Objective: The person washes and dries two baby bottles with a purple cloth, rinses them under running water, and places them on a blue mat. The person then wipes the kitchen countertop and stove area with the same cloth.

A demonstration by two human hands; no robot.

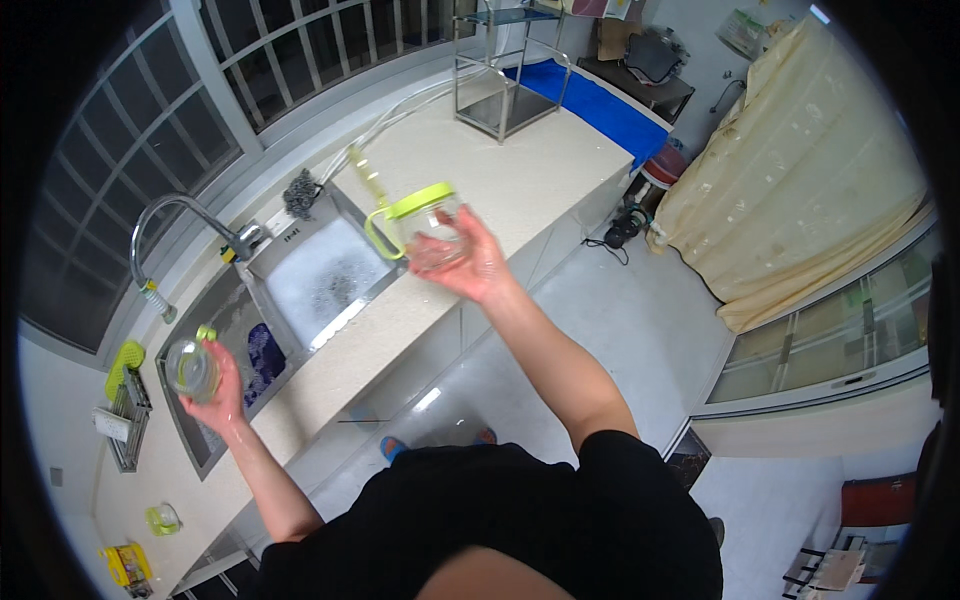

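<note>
My left hand (221, 394) holds a clear jar (189, 369) with a small lime-green part over the left sink basin (219, 319). In my right hand (480, 259) is another clear jar (435, 238), tilted, with a lime-green band around one end and a lime-green loop handle. That jar is above the counter's front strip, just right of the basin of sudsy water (322, 277). Both hands look wet. A dark purple cloth (264, 364) lies in the left basin. Behind the right jar, a blurred yellowish strip (367, 174) crosses the counter; its kind is unclear.
A chrome faucet (180, 201) arches over the left basin. Grey scouring mesh (301, 193) sits behind the right one. On the counter (517, 176) stand a metal rack (504, 112), a small green-trimmed container (162, 519) and a yellow container (127, 564). Blue cloth (592, 101) covers the far end.
</note>
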